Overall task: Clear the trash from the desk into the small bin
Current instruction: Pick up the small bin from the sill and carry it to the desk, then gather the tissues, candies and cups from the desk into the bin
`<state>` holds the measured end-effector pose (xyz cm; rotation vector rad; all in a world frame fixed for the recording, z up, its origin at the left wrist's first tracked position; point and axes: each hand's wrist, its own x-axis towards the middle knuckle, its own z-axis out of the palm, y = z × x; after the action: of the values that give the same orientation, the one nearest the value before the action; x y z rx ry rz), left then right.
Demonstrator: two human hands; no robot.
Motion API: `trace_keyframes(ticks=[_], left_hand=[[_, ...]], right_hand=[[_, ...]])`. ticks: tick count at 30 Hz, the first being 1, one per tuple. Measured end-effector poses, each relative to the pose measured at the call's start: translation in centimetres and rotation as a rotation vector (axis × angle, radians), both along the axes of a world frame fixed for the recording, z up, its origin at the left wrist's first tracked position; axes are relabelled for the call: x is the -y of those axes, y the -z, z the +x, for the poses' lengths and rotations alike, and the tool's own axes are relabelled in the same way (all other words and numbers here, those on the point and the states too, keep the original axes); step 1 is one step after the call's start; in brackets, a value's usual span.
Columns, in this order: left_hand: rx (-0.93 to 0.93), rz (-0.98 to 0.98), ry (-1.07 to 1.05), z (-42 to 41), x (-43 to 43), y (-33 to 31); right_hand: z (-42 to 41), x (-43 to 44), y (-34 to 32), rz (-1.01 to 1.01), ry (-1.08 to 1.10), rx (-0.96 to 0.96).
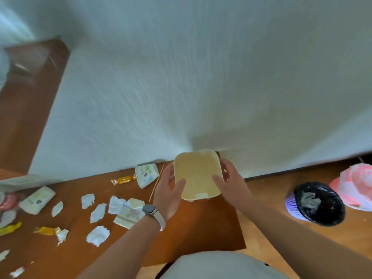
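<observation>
Both hands lift a takeaway box above the tabletop (201,228).

The left hand (168,195) and right hand (231,184) clasp the cream box (198,175) by its sides; the small bin (317,204) stands right of the box, nearer the right hand.

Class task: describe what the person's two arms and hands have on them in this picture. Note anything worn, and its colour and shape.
Both forearms are bare, no sleeves in view. The left hand side has a smartwatch at the wrist: a dark, rounded-square face on a pale grey band. The right hand shows no watch or ring.
</observation>
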<state>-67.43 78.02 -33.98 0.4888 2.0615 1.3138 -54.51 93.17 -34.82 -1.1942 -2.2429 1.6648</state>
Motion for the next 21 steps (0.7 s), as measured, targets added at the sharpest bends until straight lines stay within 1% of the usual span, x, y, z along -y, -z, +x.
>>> trace_keyframes(ticks=[6, 13, 21], left_hand=[[-0.004, -0.066, -0.045, -0.3, -1.2, 1.2], [0.002, -0.121, -0.069, -1.6, -1.2, 1.9], [0.057, -0.109, -0.006, -2.2, -0.8, 1.9]], right_hand=[[-0.6, -1.0, 2.0, 0.012, -0.035, 0.005], [-1.9, -2.0, 3.0, 0.000, -0.086, -0.065], [-2.1, -2.6, 2.5, 0.035, -0.164, -0.035]])
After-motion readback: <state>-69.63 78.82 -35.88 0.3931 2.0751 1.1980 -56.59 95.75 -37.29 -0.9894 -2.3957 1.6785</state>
